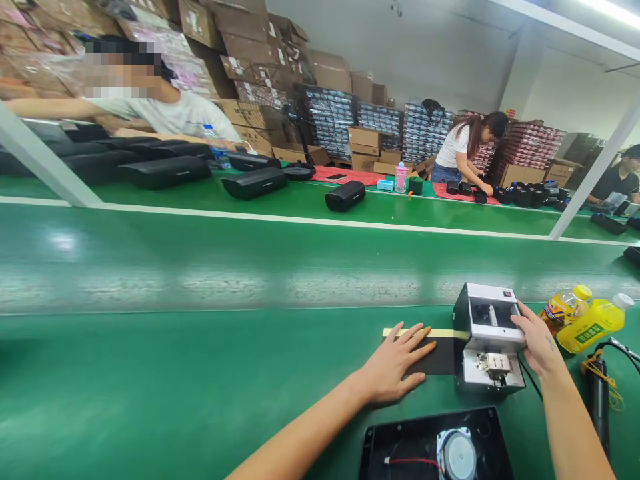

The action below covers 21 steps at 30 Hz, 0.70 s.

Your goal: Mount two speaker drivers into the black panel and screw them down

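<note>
While your left hand (393, 367) lies flat, the black casing (377, 443) nearest you sits open on the green bench (200, 387), holding one round speaker (459, 457) and a red wire (413, 460); its lower part runs out of view. Two drink bottles (593, 327) stand near your right forearm, one yellow-capped with an amber drink, the other white-capped and yellow, its own contents hard to tell from the colour of the bottle. Across the bench, one pink bottle (401, 179) stands beside one small blue box (385, 185), and what either holds cannot be made out. You have one black-and-silver machine (493, 333) before you, just beyond the casing, and one dark strip (435, 360) with a pale yellow edge, lying flat and reaching the machine's left side. One black hand tool (597, 400) with a yellow cord lies to the right of your right forearm. Your left palm is down over the strip's left end, fingers spread wide, pressing on it rather than gripping. Your right hand (539, 343) is curled narrowly round the machine's right edge, holding it there.
</note>
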Motion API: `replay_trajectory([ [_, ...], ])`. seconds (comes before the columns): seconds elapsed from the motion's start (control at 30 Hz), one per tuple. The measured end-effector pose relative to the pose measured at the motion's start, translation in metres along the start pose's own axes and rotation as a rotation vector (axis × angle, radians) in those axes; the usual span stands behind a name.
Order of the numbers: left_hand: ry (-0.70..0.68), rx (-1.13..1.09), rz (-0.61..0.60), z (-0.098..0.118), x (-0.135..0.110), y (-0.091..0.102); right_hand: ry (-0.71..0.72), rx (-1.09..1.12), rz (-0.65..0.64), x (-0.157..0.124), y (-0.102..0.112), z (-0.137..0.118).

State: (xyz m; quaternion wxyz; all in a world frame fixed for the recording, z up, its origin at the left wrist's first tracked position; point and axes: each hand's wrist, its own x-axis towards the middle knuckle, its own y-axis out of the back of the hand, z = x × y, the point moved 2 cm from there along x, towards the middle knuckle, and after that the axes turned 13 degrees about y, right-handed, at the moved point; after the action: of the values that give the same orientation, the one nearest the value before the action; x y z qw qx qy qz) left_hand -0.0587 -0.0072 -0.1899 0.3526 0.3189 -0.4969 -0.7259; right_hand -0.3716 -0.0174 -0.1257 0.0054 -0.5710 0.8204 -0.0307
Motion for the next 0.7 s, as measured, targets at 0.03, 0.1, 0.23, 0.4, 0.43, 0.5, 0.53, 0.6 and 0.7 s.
replay_trajectory([
  [0.03,0.025,0.014,-0.007,-0.001,-0.001,-0.002,-0.002,0.022,0.009,0.0,-0.001,0.0],
  [0.1,0.061,0.033,-0.016,-0.004,-0.004,-0.004,-0.01,0.061,0.024,0.0,-0.004,-0.001],
  [0.23,0.036,0.057,-0.002,-0.011,-0.004,-0.005,-0.038,0.121,0.046,-0.001,-0.008,-0.007],
  [0.4,-0.047,0.077,0.118,-0.024,0.0,-0.01,-0.025,0.162,0.081,0.0,-0.012,-0.011],
  [0.43,-0.057,0.081,0.143,-0.026,0.0,-0.011,-0.017,0.166,0.095,0.0,-0.012,-0.01],
  [0.5,-0.075,0.09,0.183,-0.028,-0.001,-0.012,-0.001,0.167,0.126,-0.002,-0.012,-0.008],
  [0.53,-0.084,0.096,0.2,-0.029,-0.001,-0.012,0.006,0.167,0.137,-0.003,-0.012,-0.008],
  [0.6,-0.104,0.104,0.226,-0.029,-0.003,-0.011,0.013,0.166,0.152,-0.005,-0.013,-0.008],
  [0.7,-0.118,0.101,0.261,-0.03,-0.004,-0.01,0.014,0.165,0.183,-0.009,-0.016,-0.011],
])
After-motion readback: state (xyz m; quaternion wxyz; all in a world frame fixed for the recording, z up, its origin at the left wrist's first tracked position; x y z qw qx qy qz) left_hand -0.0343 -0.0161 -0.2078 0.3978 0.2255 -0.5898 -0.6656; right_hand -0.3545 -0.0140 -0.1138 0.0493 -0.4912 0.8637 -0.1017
